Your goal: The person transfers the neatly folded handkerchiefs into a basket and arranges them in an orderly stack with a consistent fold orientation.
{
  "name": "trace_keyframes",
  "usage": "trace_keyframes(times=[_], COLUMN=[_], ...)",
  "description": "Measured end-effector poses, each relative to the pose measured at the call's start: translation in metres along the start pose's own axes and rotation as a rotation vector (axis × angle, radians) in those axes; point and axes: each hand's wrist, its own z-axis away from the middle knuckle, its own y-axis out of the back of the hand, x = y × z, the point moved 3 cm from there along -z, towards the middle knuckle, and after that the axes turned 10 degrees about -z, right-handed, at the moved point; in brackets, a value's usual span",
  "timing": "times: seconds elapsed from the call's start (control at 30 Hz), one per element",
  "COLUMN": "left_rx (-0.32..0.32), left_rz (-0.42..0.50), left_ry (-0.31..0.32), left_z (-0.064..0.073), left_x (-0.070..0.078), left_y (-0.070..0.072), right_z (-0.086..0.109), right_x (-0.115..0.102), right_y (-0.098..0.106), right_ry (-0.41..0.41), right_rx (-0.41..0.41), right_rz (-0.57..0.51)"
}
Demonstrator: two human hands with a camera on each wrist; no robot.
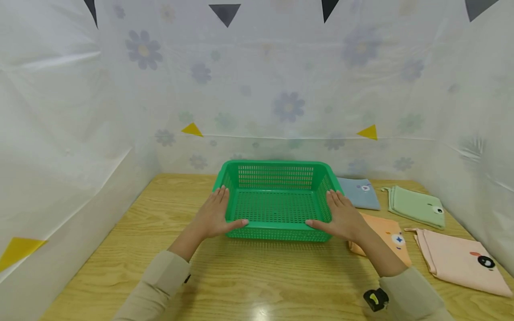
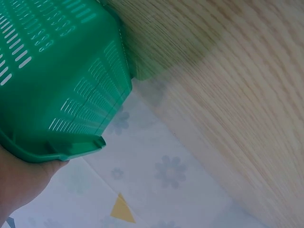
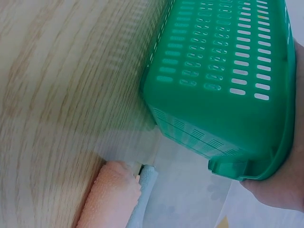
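Note:
A green plastic basket (image 1: 277,226) with slotted walls stands at the middle of the wooden table, and its visible inside holds nothing. My left hand (image 1: 211,216) rests on its near left corner, fingers laid straight along the side rim and thumb on the front rim. At the near right corner my right hand (image 1: 344,218) rests in the same way, its thumb pointing inward. Both wrist views show the slotted outer wall of the basket (image 2: 42,85) with the palm against the rim. Right of the basket, an orange cloth (image 1: 385,234) lies partly behind my right forearm.
A blue folded cloth (image 1: 357,194) lies behind the orange one, close to the basket. Farther right are a green cloth (image 1: 417,207) and a pink cloth (image 1: 462,261), both with face designs. White flower-patterned sheeting (image 1: 257,89) walls in the table (image 1: 257,272) at the back and sides.

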Motion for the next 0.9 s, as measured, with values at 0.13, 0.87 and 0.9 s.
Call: trace_keyframes(times=[0.13, 0.87, 0.9], left_rx=[-0.005, -0.009, -0.01], left_rz=[0.001, -0.01, -0.007], left_ry=[0.001, -0.002, -0.002], left_z=[0.0005, 0.0042, 0.0043], left_x=[0.0004, 0.0012, 0.0016], left_y=[0.0017, 0.0059, 0.0064], right_z=[0.0002, 0.0059, 0.0066], right_x=[-0.0016, -0.0092, -0.0097], right_y=[0.0012, 0.005, 0.0056], right_ry=[-0.002, 0.016, 0.018], right_rx=[-0.003, 0.006, 0.008], right_rz=[-0.005, -0.018, -0.017])
